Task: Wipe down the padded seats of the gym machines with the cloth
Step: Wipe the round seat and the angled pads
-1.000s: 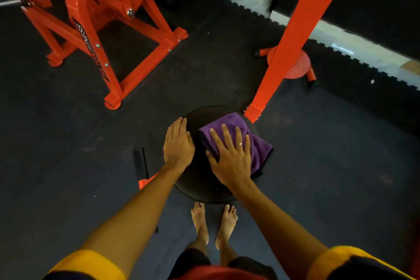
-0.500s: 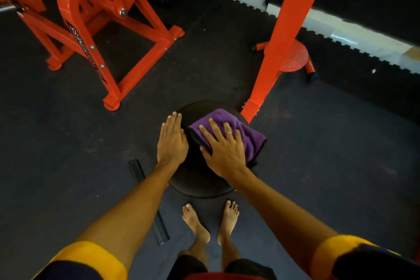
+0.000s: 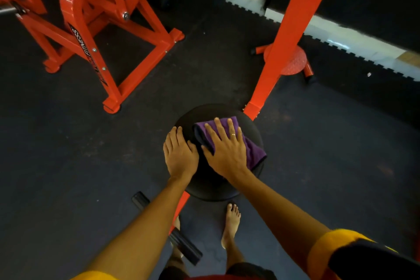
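Now the right hand (image 3: 225,154) lies flat, pressing the purple cloth (image 3: 255,153) onto the black seat (image 3: 209,184), the cloth's long axis running 11 to 5 o'clock. The left hand (image 3: 179,157) rests flat at the seat's 9 o'clock edge, holding nothing; bare padding lies toward 6 o'clock

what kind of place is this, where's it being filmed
Most likely a gym: an orange steel machine frame lettered FITNESS, a round black padded seat, and interlocking rubber floor mats underfoot.
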### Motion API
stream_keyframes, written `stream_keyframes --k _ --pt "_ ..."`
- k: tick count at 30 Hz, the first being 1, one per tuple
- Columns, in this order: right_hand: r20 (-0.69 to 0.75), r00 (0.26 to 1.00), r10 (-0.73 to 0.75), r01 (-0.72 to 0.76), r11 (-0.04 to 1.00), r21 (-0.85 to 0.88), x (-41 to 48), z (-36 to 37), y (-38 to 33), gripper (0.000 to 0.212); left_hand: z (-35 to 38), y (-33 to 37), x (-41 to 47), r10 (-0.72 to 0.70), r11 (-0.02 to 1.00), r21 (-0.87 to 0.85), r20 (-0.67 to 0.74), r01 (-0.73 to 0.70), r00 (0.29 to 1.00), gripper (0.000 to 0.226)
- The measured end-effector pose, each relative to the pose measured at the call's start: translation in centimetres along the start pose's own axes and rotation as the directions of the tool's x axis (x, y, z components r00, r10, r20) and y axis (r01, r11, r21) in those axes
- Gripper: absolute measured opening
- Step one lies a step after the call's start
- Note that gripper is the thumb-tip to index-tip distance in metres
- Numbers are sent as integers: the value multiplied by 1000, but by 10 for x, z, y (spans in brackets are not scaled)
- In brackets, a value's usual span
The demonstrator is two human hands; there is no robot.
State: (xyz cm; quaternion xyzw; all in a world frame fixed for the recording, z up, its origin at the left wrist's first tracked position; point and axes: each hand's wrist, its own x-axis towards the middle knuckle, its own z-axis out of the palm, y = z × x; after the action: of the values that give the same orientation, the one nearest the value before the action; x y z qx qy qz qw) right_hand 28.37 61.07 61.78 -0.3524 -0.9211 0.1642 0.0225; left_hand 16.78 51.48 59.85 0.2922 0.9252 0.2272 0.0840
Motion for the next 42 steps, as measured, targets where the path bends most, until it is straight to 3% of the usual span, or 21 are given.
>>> stream_keyframes --k 4,8,10,14,17,19,23,25,27,30,32,33,35,37,39,42 --pt "-67 981 184 -187 982 -40 17 -4 21 70 -10 -13 23 110 994 5 30 -110 993 58" --pt "-22 889 457 -457 889 -17 74 -8 3 66 -16 -11 58 183 980 -111 157 -166 970 58" --pt "-20 886 463 -463 886 -35 91 -5 -15 65 -18 -5 77 200 973 -155 218 -168 955 54" --pt "-58 965 257 -261 959 -106 75 3 -35 63 -14 -10 98 230 957 -247 310 -155 923 48" --pt "-69 984 165 -174 973 -153 46 3 -20 65 -11 -16 101 275 945 -267 332 -190 902 50" --pt "-14 965 261 -259 946 -195 44 -6 1 63 -11 -18 96 289 942 -267 333 -204 898 51" --pt "-31 828 560 -556 811 -180 100 -16 -2 55 -12 -18 95 316 936 -253 309 -243 897 50" --pt "-15 861 508 -500 843 -198 128 -13 -25 55 -11 -16 95 324 933 -254 286 -254 902 49" --pt "43 948 315 -297 926 -235 142 -7 -47 64 -10 -16 96 340 925 -269 270 -268 901 46" --pt "102 989 110 -81 963 -259 145 -16 -45 62 -10 -19 94 312 931 -278 265 -238 912 45" --pt "97 983 157 -127 957 -262 152 -26 -30 49 -12 -19 89 293 935 -278 255 -221 921 47" --pt "103 963 247 -214 941 -262 157 -29 -22 48 -13 -19 88 290 938 -269 257 -220 922 48" --pt "150 872 465 -419 870 -260 166 -35 -9 55 -12 -19 90 278 944 -256 278 -209 919 50" --pt "168 826 538 -482 829 -283 172 -35 -13 60 -11 -18 92 282 946 -240 288 -215 915 50" --pt "158 881 446 -377 863 -336 179 -28 -32 58 -10 -17 93 286 944 -247 281 -219 916 47" --pt "130 982 136 -85 938 -336 174 -13 -64 53 -8 -20 94 221 953 -270 307 -138 926 42"
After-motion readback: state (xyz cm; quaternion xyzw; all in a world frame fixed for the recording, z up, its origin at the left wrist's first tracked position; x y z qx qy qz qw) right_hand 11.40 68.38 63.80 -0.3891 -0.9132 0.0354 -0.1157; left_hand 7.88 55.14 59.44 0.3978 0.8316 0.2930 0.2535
